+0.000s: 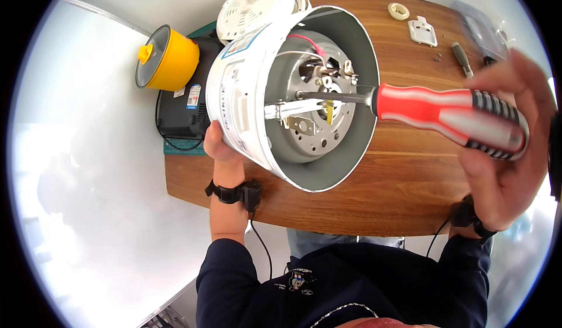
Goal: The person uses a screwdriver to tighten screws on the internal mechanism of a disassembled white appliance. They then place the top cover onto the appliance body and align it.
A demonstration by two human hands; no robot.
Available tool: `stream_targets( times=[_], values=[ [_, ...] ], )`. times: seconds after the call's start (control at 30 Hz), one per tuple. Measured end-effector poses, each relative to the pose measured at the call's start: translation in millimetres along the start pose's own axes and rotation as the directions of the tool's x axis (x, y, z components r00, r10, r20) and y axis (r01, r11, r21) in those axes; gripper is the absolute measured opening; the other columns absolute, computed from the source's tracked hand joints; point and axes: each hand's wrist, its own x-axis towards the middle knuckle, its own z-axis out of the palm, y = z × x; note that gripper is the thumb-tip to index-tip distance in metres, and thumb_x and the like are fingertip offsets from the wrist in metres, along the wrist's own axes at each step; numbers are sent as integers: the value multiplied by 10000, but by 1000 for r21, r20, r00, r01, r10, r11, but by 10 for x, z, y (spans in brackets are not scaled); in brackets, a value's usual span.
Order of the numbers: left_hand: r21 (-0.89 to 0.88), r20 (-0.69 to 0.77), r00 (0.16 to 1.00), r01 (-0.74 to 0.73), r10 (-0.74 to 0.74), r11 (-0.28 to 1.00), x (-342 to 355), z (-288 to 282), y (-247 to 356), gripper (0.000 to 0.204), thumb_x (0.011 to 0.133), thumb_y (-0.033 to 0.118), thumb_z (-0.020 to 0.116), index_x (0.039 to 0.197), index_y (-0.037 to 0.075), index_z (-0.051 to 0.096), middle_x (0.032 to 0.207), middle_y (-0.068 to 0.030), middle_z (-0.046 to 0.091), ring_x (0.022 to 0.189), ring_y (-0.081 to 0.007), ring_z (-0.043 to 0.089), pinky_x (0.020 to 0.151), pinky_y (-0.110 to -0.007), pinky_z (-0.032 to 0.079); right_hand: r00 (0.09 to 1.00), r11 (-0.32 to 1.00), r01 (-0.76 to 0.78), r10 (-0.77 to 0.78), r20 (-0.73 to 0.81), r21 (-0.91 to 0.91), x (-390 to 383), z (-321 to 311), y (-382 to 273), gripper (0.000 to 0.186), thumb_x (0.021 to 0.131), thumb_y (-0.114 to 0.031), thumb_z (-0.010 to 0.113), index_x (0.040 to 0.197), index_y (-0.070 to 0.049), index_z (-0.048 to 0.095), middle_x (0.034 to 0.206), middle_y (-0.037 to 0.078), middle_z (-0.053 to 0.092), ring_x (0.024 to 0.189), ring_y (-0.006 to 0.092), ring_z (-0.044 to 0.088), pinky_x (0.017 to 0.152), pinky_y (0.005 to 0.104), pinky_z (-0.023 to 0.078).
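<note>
A white cylindrical appliance housing (239, 105) lies tilted with its open base facing up. My left hand (221, 142) grips its left side, fingers mostly hidden behind it. Inside are a metal plate (310, 141), a white bracket, brass-coloured tab and red and white wires. A red and black screwdriver (421, 105) reaches horizontally into it, its shaft tip at a spot left of the plate's centre. My right hand (503, 152), blurred by motion, is curled loosely round the handle's end.
A yellow pot (174, 59) sits on a black appliance (175, 117) over a green mat (182, 149). White perforated covers (252, 9) lie behind. On the wooden table (386, 181) are a ring (398, 11), white plastic part (422, 32), grey tool (461, 57) and clear box (480, 29).
</note>
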Motion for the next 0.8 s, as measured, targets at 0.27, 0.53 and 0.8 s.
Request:
stream_targets(
  times=[0.27,0.53,0.8],
  values=[
    [39,-125,992,-15,20,999,0,74,26,758,1006,413,568,1547,-76,359,1464,-237,565,1258,-345,637,1050,-439,543,994,999,-21,18,112,28,-28,-10,-117,878,953,-362,657,1590,64,228,1357,214,536,986,207,655,884,303,527],
    [32,-165,986,-20,25,999,-9,89,17,762,1000,407,574,1549,-76,357,1466,-239,563,1254,-351,640,1042,-443,548,990,999,-47,45,130,12,6,-102,-97,938,944,-580,662,1539,75,350,1122,142,637,906,163,674,776,245,511],
    [58,-113,994,0,7,998,13,89,2,796,981,426,591,1555,-72,355,1509,-228,531,1328,-343,590,1115,-433,486,996,995,-75,72,47,63,-31,-9,-118,845,966,-436,636,1556,73,311,1057,156,652,878,174,686,815,283,539]
  ],
)
